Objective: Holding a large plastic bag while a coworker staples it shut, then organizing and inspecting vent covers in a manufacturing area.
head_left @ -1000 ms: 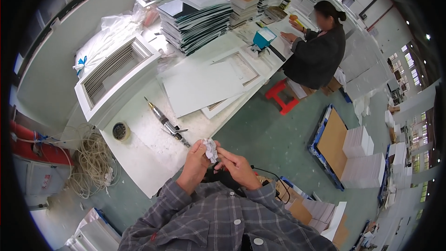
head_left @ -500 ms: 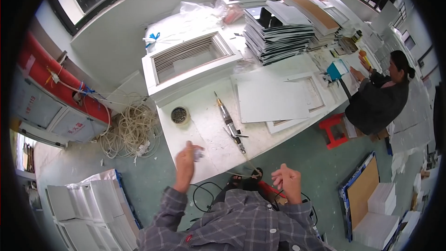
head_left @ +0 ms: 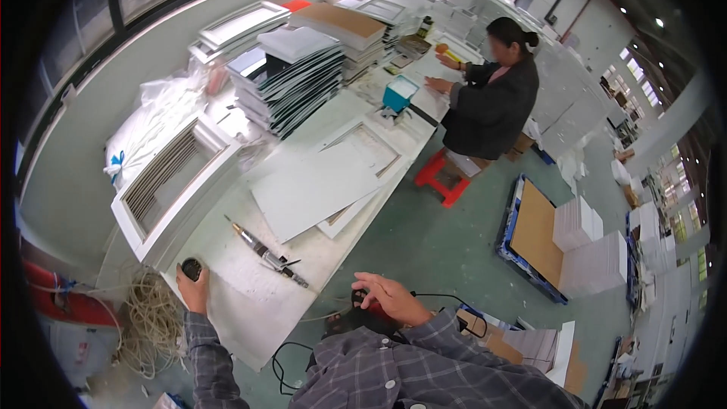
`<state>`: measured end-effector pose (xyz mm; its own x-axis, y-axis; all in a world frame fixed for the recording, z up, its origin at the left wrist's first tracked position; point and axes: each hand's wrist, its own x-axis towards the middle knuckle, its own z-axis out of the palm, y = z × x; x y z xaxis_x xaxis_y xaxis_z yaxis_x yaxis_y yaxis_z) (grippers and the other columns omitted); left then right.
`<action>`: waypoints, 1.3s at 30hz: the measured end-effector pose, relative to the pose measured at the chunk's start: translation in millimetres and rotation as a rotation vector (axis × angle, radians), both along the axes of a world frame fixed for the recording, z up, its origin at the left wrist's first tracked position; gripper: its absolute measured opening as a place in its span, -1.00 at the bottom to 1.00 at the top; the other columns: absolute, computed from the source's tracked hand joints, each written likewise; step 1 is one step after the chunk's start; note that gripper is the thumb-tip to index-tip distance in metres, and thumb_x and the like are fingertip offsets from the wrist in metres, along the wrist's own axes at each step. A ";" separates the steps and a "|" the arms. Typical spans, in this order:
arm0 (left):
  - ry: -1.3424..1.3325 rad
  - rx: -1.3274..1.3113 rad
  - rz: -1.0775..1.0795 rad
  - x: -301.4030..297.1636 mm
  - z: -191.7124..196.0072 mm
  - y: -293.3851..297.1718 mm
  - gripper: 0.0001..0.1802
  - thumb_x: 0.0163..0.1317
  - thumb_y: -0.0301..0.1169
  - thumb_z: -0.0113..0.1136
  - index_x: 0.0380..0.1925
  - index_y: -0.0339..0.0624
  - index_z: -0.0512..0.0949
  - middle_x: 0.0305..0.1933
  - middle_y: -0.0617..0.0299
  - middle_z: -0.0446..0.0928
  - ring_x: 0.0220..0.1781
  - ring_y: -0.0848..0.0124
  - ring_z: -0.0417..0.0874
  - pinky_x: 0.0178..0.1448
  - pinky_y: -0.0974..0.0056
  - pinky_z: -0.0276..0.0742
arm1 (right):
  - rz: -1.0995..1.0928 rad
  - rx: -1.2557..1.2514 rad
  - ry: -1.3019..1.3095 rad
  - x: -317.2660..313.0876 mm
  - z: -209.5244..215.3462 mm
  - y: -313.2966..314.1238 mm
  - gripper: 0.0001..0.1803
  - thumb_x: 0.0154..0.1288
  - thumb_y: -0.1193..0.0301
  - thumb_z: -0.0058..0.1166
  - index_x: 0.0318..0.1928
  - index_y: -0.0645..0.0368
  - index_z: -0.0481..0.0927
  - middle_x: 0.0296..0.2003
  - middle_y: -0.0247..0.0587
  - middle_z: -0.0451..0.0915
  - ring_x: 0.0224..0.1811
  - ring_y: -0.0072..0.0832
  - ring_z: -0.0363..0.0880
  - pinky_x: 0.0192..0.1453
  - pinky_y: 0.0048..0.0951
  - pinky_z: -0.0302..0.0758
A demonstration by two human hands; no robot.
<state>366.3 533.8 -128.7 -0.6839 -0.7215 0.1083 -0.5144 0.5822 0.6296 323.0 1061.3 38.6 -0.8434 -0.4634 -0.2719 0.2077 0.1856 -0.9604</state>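
Note:
My left hand [head_left: 195, 295] is wrapped round a small round tub [head_left: 192, 267] at the table's near left edge. The tub looks dark inside; its contents are too small to tell here. My right hand [head_left: 391, 298] is in front of my body, beyond the table edge, with its fingers apart and nothing visible in them. Between the hands, a metal power screwdriver [head_left: 261, 248] with a brass-coloured front lies on the white table [head_left: 250, 310], its bit directed away from me. Beyond it, a flat white panel [head_left: 310, 189] partly covers a white frame [head_left: 371, 145].
Stacked white frames [head_left: 176, 174] stand at the left, with tall panel stacks [head_left: 291, 79] behind. A coiled hose [head_left: 151, 326] lies on the floor at left. Across the table's far right side, a co-worker [head_left: 492, 98] sits on a red stool [head_left: 439, 179]. A pallet [head_left: 536, 238] is at right.
My view has swung to the right. My left hand has moved to the tub and closed round it. My right hand has turned, its fingers now extended leftward.

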 end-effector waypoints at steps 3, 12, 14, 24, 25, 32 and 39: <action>-0.067 -0.033 -0.010 -11.4 -0.3 3.9 0.02 0.11 -0.08 0.43 0.44 -0.43 0.21 0.35 -0.39 0.33 0.35 -0.24 0.44 0.38 -0.06 0.41 | -0.143 -0.037 -0.010 -0.8 1.8 20.6 -0.55 0.66 0.31 -0.15 0.40 0.25 0.41 0.07 -0.10 0.66 -0.27 -0.53 0.65 -0.04 -0.47 0.59; 0.145 -0.081 -0.101 11.8 92.1 64.1 -0.19 0.27 -0.28 0.33 0.43 -0.42 0.25 0.39 -0.19 0.36 0.39 -0.01 0.45 0.48 0.08 0.31 | 0.012 0.643 0.198 -4.2 -193.2 224.9 -0.49 0.41 0.21 0.22 0.28 0.17 0.57 -0.07 -0.01 0.74 -0.12 -0.33 0.75 0.03 -0.31 0.65; 0.155 -0.013 -0.143 24.0 133.7 98.2 -0.21 0.26 -0.33 0.32 0.43 -0.42 0.26 0.39 -0.17 0.37 0.40 0.02 0.45 0.49 0.10 0.31 | 0.379 1.208 -0.023 27.4 -231.4 241.1 -0.45 0.32 0.13 0.29 0.25 0.09 0.61 -0.07 0.02 0.75 -0.05 -0.20 0.76 0.10 -0.19 0.64; 0.130 0.303 -0.449 0.7 238.5 275.2 -0.16 0.15 -0.58 0.22 0.48 -0.33 0.20 0.36 -0.11 0.40 0.37 0.13 0.50 0.47 0.14 0.38 | 0.431 1.146 -0.286 26.2 -217.9 244.8 -0.37 0.37 -0.13 0.11 0.24 0.02 0.61 0.16 0.07 0.65 0.17 -0.05 0.64 0.27 -0.05 0.50; 0.133 0.338 -0.454 -8.1 243.1 294.3 -0.15 0.13 -0.58 0.23 0.48 -0.34 0.19 0.35 -0.12 0.40 0.36 0.13 0.50 0.46 0.14 0.39 | 0.489 1.121 -0.260 14.2 -229.4 253.3 -0.37 0.37 -0.13 0.11 0.24 0.04 0.60 0.15 0.06 0.65 0.17 -0.06 0.64 0.26 -0.04 0.49; 0.079 0.309 -0.502 -87.7 238.8 413.6 -0.17 0.06 -0.55 0.29 0.40 -0.37 0.27 0.26 -0.11 0.46 0.32 0.11 0.54 0.41 0.14 0.44 | 0.607 0.441 -0.072 -102.3 -214.7 312.8 -0.37 0.49 -0.02 0.06 0.29 0.23 0.56 0.17 0.00 0.64 0.26 -0.24 0.58 0.35 -0.21 0.43; -0.077 0.172 -0.529 -83.2 174.8 419.8 -0.19 0.03 -0.41 0.44 0.32 -0.36 0.35 0.17 -0.11 0.52 0.23 0.05 0.59 0.34 0.10 0.49 | -0.109 -0.175 -0.463 -234.2 -229.4 341.8 -0.42 0.43 0.18 0.24 0.32 0.24 0.52 0.03 -0.14 0.67 -0.03 -0.40 0.70 0.09 -0.39 0.60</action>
